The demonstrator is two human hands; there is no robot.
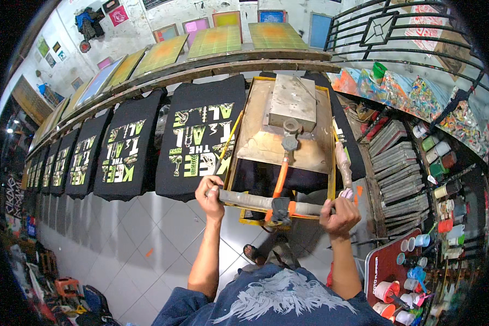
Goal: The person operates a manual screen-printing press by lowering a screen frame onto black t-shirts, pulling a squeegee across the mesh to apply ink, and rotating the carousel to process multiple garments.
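Left hand (210,191), right hand (339,209) grip bar (255,200) at frame (280,141) edge.

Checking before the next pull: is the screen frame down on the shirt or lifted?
Down: the screen frame lies flat over the black shirt; both hands grip its handle bar.

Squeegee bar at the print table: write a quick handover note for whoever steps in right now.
Left hand: fingers wrapped around the left end of the squeegee bar.
Right hand: gripping the bar's right end.
The bar sits at the near edge of the yellow-framed screen, which lies over a black shirt on the table.
Done: the row of black shirts to the left already shows yellow-green prints.
Left: whether the shirt under the screen is printed cannot be seen; check it before lifting. Ink pots stand on the red stand at the right.
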